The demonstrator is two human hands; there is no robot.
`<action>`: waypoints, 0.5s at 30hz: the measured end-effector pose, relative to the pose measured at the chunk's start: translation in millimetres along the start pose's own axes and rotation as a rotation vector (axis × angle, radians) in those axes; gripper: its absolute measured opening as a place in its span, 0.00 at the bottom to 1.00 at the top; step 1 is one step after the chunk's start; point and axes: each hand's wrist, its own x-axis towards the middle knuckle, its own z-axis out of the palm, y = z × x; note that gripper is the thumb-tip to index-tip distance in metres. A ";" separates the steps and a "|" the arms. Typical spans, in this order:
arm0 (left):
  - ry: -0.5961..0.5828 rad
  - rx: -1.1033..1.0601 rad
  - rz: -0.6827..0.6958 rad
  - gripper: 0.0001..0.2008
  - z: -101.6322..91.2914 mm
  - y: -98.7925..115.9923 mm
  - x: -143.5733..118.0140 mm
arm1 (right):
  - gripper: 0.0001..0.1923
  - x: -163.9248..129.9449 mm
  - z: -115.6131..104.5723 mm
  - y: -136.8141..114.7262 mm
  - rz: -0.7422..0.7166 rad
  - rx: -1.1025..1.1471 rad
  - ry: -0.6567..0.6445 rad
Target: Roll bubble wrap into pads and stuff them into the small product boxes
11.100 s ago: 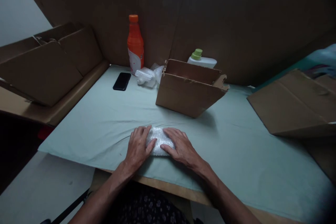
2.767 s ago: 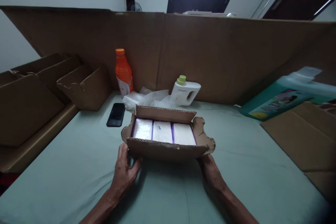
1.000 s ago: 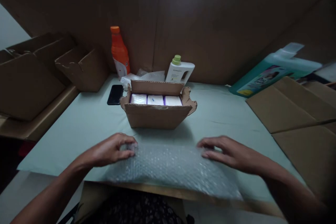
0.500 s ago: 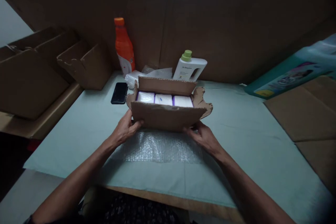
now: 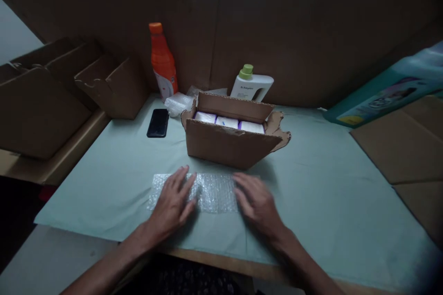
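Near the front edge of the table (image 5: 311, 221), seen from the head camera, a sheet of bubble wrap (image 5: 211, 191) lies flat on the pale green cloth, and both hands rest on it palms down. The left hand (image 5: 173, 200) lies with fingers spread over the left half of the sheet, gripping nothing; the right hand (image 5: 256, 203) lies flat and open at the sheet's right end, its fingers pointing toward the box. Just behind the wrap stands an open cardboard box (image 5: 231, 143), its torn flaps up, with three white packs (image 5: 226, 122) side by side inside. To smooth the sheet well, I judge the palms should press lightly and slide outward from the middle, so the wrap stays square to the table's front edge and does not bunch the cloth beneath. Pressing hard would likely burst bubbles or drag the cloth. Farther back, near the rear left corner, lie a black phone (image 5: 158, 123), an orange bottle (image 5: 162, 62) and a white bottle with a green cap (image 5: 251, 85), well apart from the hands.
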 end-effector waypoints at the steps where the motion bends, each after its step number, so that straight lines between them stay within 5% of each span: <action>1: -0.078 0.027 0.031 0.29 4.3 3.2 -8.1 | 0.18 2.3 13.5 -10.4 -0.078 0.009 -0.069; 5: -0.305 0.052 0.081 0.29 -2.0 -8.3 -27.6 | 0.21 -5.8 39.9 -16.1 -0.219 -0.056 -0.230; 8: -0.335 -0.020 0.092 0.27 -26.1 -31.4 -45.0 | 0.20 -38.5 15.2 18.2 -0.116 -0.151 -0.192; 11: -0.232 -0.144 0.036 0.25 -44.8 -48.2 -44.5 | 0.18 -58.4 -24.8 50.1 0.111 -0.197 -0.047; 15: 0.042 -0.388 -0.118 0.33 -42.9 -49.7 21.4 | 0.25 -16.4 -44.6 52.9 0.311 0.023 0.132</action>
